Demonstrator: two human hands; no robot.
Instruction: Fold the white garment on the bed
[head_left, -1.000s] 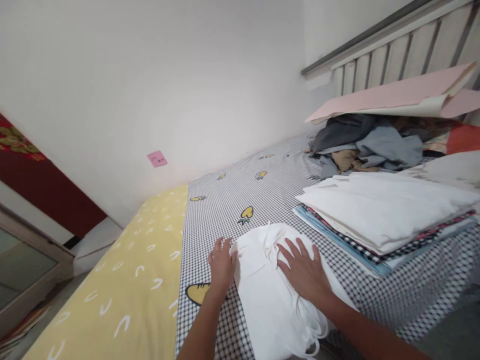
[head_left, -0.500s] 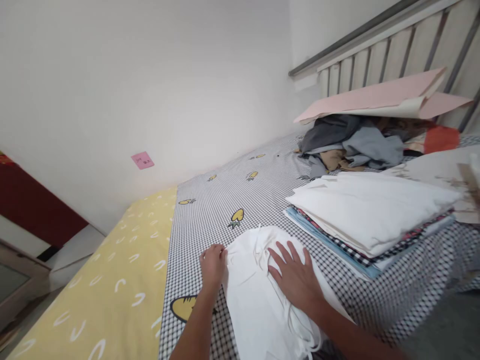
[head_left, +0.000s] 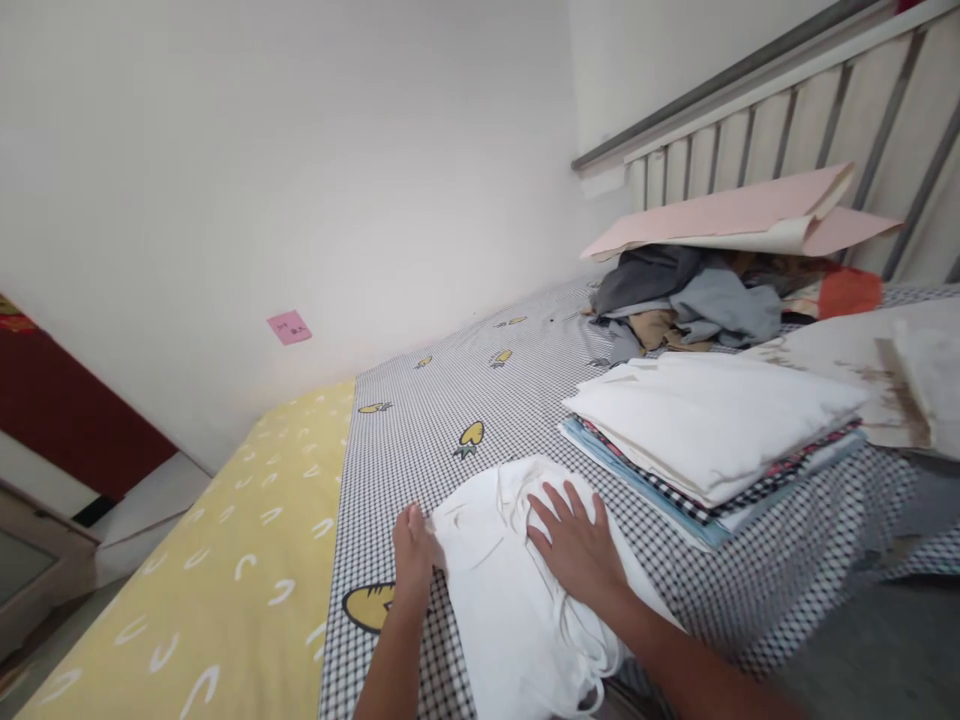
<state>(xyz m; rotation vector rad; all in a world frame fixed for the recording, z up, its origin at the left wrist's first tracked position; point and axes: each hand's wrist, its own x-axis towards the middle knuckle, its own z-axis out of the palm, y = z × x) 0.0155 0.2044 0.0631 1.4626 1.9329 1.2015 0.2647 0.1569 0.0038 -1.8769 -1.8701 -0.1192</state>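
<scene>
A white garment (head_left: 491, 590) with thin white strings lies spread on the checked bedsheet in front of me. My left hand (head_left: 412, 545) is closed on its upper left edge and draws a corner of the fabric out to the side. My right hand (head_left: 574, 540) rests flat on the upper right part of the garment, fingers spread, over some wrinkles. Loose strings gather below the right wrist, near the bottom of the view. The garment's lower end runs out of the picture.
To the right sits a stack of folded cloths (head_left: 720, 420), white on top. Behind it are crumpled grey and brown clothes (head_left: 720, 300) under a pink sheet (head_left: 727, 210). A yellow patterned cloth (head_left: 247, 560) covers the bed's left part; a white wall (head_left: 337, 180) stands behind.
My left hand has pulled the garment's upper left edge outward to the left, widening it there. My right hand stays spread on the fabric. The view has shifted slightly.
</scene>
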